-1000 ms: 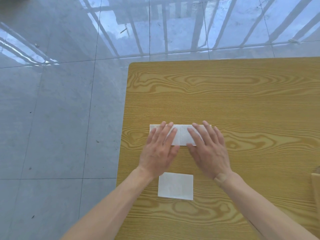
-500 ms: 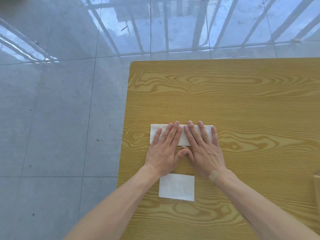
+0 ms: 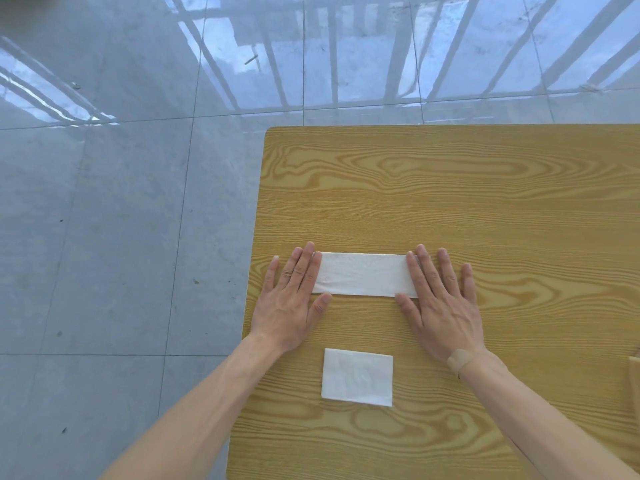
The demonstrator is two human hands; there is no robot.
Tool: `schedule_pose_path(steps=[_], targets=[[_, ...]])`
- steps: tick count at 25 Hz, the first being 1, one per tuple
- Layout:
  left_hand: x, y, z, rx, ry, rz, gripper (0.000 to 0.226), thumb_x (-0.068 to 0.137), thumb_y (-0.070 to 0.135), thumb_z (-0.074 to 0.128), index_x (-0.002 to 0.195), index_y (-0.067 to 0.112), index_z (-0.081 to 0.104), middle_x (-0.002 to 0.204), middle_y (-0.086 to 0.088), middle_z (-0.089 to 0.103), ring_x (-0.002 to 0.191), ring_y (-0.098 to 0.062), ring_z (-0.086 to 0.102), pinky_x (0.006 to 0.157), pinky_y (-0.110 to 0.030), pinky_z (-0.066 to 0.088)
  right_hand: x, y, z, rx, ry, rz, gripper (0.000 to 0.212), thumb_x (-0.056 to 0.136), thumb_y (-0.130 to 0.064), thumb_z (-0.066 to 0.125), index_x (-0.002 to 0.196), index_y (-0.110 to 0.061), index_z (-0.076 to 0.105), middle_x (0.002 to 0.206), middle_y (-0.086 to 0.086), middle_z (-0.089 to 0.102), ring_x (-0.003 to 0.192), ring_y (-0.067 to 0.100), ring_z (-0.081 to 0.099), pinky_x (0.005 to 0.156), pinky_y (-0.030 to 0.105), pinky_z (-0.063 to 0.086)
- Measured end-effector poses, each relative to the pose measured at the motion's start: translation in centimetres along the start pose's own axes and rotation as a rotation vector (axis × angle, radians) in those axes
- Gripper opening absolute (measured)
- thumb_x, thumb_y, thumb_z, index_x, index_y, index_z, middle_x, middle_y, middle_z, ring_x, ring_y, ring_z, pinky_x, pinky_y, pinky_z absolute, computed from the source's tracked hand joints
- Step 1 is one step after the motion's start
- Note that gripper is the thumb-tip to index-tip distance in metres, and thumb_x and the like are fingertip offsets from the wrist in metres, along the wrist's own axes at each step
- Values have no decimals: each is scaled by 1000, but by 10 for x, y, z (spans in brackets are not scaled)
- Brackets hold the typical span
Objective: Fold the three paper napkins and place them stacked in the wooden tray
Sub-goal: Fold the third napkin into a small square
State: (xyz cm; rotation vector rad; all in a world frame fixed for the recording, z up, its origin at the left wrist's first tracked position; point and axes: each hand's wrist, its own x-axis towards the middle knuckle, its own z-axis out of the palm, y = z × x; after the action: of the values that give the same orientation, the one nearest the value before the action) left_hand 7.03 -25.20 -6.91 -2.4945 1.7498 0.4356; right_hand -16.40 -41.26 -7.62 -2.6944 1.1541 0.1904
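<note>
Far left is just grey tiled floor (image 3: 104, 237) with window-bar reflections on it, then the wood-grain table (image 3: 450, 188) starts. The left hand (image 3: 292, 299) lies flat, palm down, fingers straight and together, gripping nothing; its fingertips press on the left end of a long white napkin strip (image 3: 363, 274), which is folded into a narrow band lying crosswise on the table. The right hand (image 3: 441, 303) mirrors it on the strip's right end, also flat with straight, slightly spread fingers, holding nothing, and there's a tan plaster (image 3: 460, 361) on that wrist. Nearer the person, between the two forearms, a smaller folded napkin (image 3: 357, 376) lies by itself, apart from the strip. At the far right edge a sliver of the wooden tray (image 3: 634, 386) pokes in, but too little shows to tell what's inside.
</note>
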Motion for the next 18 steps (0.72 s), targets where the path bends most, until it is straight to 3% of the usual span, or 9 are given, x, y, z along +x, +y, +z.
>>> schedule_pose_path(steps=[8,10,14,18], targets=[[0,-2,-4,-34,-30,7,75,98,65,0,156,19,-11,165,4,-16,151,-13,-17,122,-47,-6,-1,1,-3,27,5,-10,69,98,-61,16,157,-25,7,165,-5,12,153,22,3,122,54,6],[1,-1,-11,-70,-6,-5,78,97,68,9,157,20,-4,166,4,-5,152,-13,-6,123,-46,0,-6,5,-6,50,6,28,70,97,-62,16,157,-25,9,165,-3,14,153,23,3,122,54,6],[12,1,-32,-166,111,-41,71,93,58,40,152,20,31,156,2,38,143,-17,33,117,-46,23,-31,19,-10,43,-35,137,73,94,-65,18,156,-27,13,165,-3,14,152,26,3,119,61,5],[31,-6,-52,-166,51,-10,64,86,44,62,144,22,46,140,3,50,128,-21,47,106,-42,31,-59,14,-5,43,-64,269,77,89,-72,17,155,-36,7,166,-6,3,152,26,-3,118,63,1]])
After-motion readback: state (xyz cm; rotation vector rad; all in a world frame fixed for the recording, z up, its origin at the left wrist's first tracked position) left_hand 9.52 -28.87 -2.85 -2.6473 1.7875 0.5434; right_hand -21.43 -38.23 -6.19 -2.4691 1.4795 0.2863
